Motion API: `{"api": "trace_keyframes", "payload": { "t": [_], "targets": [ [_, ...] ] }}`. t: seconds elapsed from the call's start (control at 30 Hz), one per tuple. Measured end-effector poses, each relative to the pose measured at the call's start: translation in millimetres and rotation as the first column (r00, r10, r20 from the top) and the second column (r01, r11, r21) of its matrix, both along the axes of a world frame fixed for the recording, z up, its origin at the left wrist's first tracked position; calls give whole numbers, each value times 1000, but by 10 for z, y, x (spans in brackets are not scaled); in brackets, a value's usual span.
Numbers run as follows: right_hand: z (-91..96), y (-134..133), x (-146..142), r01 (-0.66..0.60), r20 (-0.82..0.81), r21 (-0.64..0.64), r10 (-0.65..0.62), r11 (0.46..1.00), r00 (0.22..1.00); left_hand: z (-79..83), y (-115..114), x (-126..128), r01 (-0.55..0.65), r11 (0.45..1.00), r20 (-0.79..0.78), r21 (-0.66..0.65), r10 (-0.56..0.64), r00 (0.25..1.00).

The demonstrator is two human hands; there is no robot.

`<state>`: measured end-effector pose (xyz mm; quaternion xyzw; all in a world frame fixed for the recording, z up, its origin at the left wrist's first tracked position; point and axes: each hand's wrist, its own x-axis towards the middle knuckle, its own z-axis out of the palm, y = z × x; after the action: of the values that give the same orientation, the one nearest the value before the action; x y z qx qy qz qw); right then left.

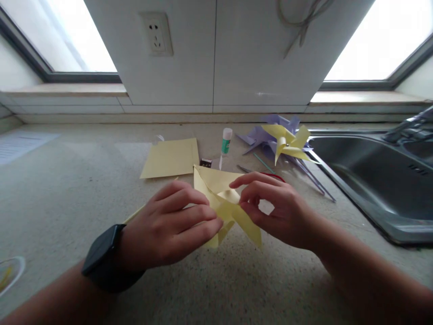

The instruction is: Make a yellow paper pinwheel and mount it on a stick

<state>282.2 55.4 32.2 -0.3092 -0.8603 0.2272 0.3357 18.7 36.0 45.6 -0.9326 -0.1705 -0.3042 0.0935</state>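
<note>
A yellow paper pinwheel (225,205), cut and partly folded, is held just above the counter in front of me. My left hand (182,216), with a black watch on the wrist, lies over its left side, fingers closed on the paper. On the right side, my right hand (267,201) pinches the paper between thumb and fingers, with the index finger stretched over the middle. My left thumb is hidden behind the hand. Behind the pinwheel are a glue stick (226,141) with a white cap and a small dark box (205,163).
Yellow paper sheets (171,157) lie behind my left hand. Finished yellow (280,140) and purple pinwheels (259,135) rest by the steel sink (365,180) at right. Red-handled scissors (245,169) lie behind my right hand. A clear container (11,273) is at lower left.
</note>
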Motion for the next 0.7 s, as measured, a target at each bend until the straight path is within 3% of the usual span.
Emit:
{"api": "trace_keyframes", "payload": {
  "t": [0.13,0.27,0.47,0.57,0.7],
  "targets": [
    [-25,-7,-7,9,-78,-199,-25,980,997,-17,18,-2,-6,1000,-3,24,6,1000],
    [-26,-19,-8,-37,-163,-418,-35,908,986,-31,25,-21,-31,998,-9,57,32,999],
    [-21,23,-44,-101,-258,-402,-7,910,966,-45,54,-21,-35,994,1,105,36,999],
    [-51,37,-71,-62,-257,-415,-51,908,965,-56,83,-23,-32,993,-10,113,33,999],
    [-119,37,-92,36,-142,-429,-107,902,984,-97,118,-22,-26,992,5,124,25,1000]
  ]
}}
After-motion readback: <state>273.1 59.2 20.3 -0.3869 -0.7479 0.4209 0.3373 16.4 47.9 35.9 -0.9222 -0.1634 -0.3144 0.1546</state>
